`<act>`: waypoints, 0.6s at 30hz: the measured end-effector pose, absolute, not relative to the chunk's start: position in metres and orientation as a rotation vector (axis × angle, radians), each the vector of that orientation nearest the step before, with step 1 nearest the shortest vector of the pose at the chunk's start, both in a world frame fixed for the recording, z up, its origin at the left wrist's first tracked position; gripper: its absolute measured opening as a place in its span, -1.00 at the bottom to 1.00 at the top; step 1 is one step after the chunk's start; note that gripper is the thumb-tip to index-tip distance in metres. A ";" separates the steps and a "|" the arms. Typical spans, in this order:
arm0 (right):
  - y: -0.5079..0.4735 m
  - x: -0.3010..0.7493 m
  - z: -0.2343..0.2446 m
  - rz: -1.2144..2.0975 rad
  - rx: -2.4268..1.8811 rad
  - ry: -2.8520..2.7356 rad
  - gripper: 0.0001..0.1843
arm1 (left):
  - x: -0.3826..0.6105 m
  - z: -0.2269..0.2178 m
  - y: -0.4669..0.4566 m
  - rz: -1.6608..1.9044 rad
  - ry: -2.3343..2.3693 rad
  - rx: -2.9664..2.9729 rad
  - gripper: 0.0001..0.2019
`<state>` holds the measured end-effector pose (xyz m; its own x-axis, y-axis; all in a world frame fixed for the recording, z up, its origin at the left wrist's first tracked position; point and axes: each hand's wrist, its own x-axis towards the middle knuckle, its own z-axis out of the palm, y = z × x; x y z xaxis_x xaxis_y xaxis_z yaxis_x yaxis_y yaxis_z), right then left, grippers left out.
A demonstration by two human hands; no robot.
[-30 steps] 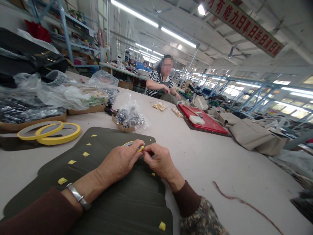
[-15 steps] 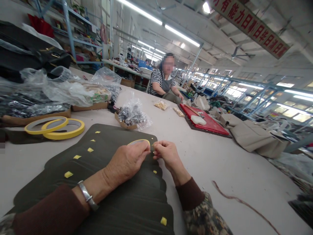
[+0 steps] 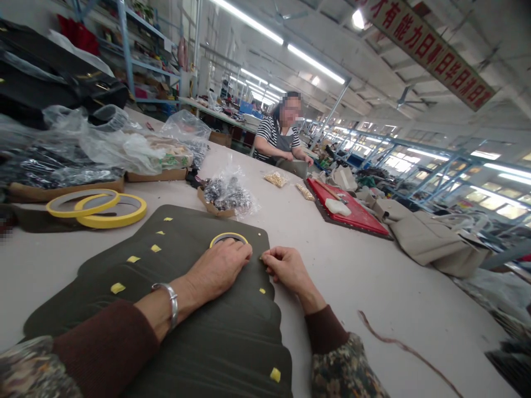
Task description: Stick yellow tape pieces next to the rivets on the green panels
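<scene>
My left hand (image 3: 222,268) is closed on a roll of yellow tape (image 3: 227,235), resting low over the dark olive sheets (image 3: 207,331). The sheets overlap in steps, and small yellow tape pieces (image 3: 133,259) dot their left and right margins. At the right edge of the upper sheets, my right hand (image 3: 287,271) pinches a tiny yellowish bit, probably a piece of tape, between thumb and fingers. Its fingertips are close to or touching the sheet edge; I cannot tell which. The fingers of my left hand hide the lower part of the roll.
Two more tape rolls (image 3: 112,213) lie overlapping on the left. Beyond the sheets is a small box of plastic-wrapped parts (image 3: 222,196). A red board (image 3: 352,213) and beige bag pieces (image 3: 431,237) lie to the right, with a brown cord (image 3: 398,342) nearer. Across the table sits a person (image 3: 280,138).
My left hand has drawn slightly back and left with the tape roll, showing more of its ring. My right hand has moved down a little and now sits farther from the roll.
</scene>
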<state>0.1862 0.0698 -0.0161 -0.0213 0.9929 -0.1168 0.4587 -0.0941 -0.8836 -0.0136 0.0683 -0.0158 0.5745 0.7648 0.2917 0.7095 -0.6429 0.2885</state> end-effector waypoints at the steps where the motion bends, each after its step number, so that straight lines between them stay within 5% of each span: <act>1: 0.070 0.185 -0.017 1.012 -1.625 -1.583 -0.86 | -0.014 -0.016 0.069 0.595 1.254 2.658 -0.84; 6: 0.074 0.183 -0.020 0.807 -1.621 -1.727 -0.87 | -0.014 -0.015 0.069 0.594 1.260 2.633 -0.84; 10: 0.077 0.183 -0.018 0.952 -1.700 -1.593 -0.93 | -0.014 -0.013 0.070 0.581 1.261 2.629 -0.83; 14: 0.075 0.191 -0.016 1.106 -1.645 -1.419 -0.69 | -0.015 -0.011 0.071 0.587 1.244 2.633 -0.81; 18: 0.071 0.195 -0.018 1.097 -1.581 -1.519 -0.82 | -0.015 -0.008 0.072 0.608 1.205 2.635 -0.81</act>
